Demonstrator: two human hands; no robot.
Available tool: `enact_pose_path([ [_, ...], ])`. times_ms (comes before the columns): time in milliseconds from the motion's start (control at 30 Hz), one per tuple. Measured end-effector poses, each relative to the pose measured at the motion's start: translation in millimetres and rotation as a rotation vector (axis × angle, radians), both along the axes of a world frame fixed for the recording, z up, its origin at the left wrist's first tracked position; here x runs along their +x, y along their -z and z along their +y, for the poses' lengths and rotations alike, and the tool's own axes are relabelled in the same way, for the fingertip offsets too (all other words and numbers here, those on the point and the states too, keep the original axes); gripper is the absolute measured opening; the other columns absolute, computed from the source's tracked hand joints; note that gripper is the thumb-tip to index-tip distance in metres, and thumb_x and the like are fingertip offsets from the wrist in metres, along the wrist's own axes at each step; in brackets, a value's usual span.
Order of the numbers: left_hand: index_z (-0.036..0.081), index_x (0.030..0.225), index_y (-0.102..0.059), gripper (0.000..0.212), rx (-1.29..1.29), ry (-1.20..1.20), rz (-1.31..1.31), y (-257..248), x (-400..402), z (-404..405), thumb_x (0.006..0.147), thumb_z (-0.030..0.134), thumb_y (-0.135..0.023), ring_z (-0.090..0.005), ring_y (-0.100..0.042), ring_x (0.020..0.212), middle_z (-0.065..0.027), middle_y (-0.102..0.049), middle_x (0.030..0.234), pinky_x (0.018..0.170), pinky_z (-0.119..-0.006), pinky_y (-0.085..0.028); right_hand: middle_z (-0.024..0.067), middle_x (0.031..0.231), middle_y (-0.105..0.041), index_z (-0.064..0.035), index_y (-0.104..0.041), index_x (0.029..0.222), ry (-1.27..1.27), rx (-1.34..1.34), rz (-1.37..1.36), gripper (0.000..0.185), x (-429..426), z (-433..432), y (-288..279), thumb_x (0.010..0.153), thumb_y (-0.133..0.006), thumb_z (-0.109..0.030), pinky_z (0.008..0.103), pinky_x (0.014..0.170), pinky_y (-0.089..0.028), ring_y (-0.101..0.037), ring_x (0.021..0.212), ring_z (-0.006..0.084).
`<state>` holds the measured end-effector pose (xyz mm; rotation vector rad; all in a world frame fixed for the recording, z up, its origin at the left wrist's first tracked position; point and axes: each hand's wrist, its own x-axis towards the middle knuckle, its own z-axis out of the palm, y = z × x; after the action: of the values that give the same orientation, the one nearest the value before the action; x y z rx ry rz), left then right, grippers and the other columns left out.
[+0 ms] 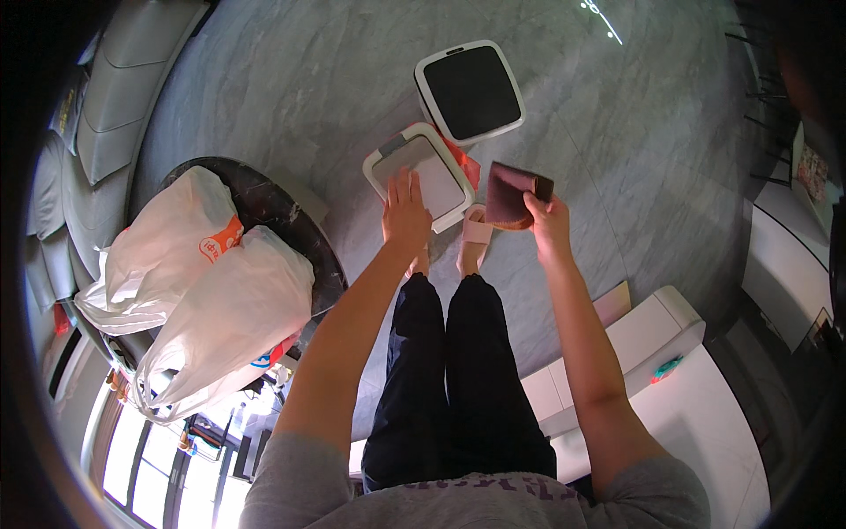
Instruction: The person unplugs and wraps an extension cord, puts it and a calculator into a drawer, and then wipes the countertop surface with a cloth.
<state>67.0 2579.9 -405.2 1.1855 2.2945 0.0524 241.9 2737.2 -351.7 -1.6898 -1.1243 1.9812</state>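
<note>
My right hand (552, 221) pinches a folded dark brown cloth (507, 195) by its right side; a lighter brown edge shows along the bottom. My left hand (406, 210) is stretched flat, palm down, over a trash bin with a white rim and a grey lid (433, 175). Whether the palm touches the lid cannot be made out. Red plastic (470, 165) sticks out along that bin's right side. Just beyond stands a second white-rimmed bin with a black lid (472, 91), its lid down.
To the left, white plastic bags (238, 297) sit on a round dark marble table (284, 205). A grey sofa (125, 86) lines the far left. My slippered foot (476, 231) is close to the nearer bin. A white cabinet (634, 330) stands at right on the grey floor (297, 86).
</note>
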Motion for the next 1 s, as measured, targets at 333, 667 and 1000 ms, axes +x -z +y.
enact_pose_path([
  [333, 0.008, 0.123, -0.05, 0.051, 0.128, -0.1, -0.053, -1.2, -14.9, -18.7, 0.076, 0.021, -0.061, -0.0324, -0.035, 0.125, -0.0154, -0.04, 0.133, 0.106, -0.044, -0.025, 0.0078, 0.091, -0.065, 0.0043, -0.061, 0.102, -0.236, 0.123, -0.392, 0.029, 89.5, -68.8, -2.5, 0.084, -0.059, -0.018, 0.0292, 0.074, -0.046, -0.057, 0.082, 0.0136],
  [667, 0.003, 0.083, -0.063, 0.027, 0.043, -0.232, -0.217, -106.1, -21.8, -144.3, 0.075, 0.03, -0.062, -0.0358, -0.06, 0.078, -0.0167, -0.063, 0.079, 0.073, -0.045, -0.047, 0.0238, 0.074, -0.061, 0.0003, -0.063, 0.078, -0.475, 0.207, -0.983, 0.046, 287.5, -160.6, -94.0, 0.083, -0.05, -0.043, 0.0481, 0.064, -0.044, -0.06, 0.073, 0.041],
  [1000, 0.002, 0.067, -0.067, 0.025, -0.024, -0.156, -0.493, -124.4, -51.7, -122.8, 0.073, 0.026, -0.063, -0.0187, -0.062, 0.06, -0.0103, -0.066, 0.065, 0.057, -0.033, -0.048, 0.0151, 0.084, -0.067, 0.0026, -0.066, 0.089, -0.192, -0.467, -0.877, 0.046, 367.0, -229.1, -152.4, 0.074, -0.067, -0.04, 0.0333, 0.051, -0.055, -0.067, 0.072, 0.0234],
])
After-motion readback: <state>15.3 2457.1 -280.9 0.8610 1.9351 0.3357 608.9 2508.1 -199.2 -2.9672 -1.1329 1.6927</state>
